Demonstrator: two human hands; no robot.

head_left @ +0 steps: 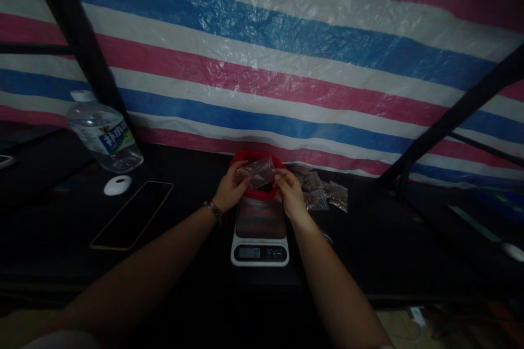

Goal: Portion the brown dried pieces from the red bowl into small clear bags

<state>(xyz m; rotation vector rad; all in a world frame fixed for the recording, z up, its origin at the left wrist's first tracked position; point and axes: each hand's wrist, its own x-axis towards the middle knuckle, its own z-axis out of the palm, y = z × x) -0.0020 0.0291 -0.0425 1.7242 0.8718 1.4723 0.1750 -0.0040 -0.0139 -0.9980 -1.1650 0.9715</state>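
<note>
A small clear plastic bag [261, 172] is stretched between my two hands, above a red container [245, 156]. My left hand [231, 188] pinches the bag's left side. At its right edge, the fingers of my right hand [290, 191] are closed on it. Whether the bag has anything inside, I cannot tell. Just in front of the container lies a white digital scale [261, 234] with a dark weighing plate; its display is lit but too dim to read. Several filled clear bags [338, 195] with small brownish pieces lie to the right of my right hand.
At the left stand a large clear bottle [104, 131], a white rounded object [117, 185] and a dark phone [133, 215] lying flat on the black table [188, 262]. Black metal bars [442, 125] slant up on both sides. Behind hangs a striped plastic sheet [262, 76].
</note>
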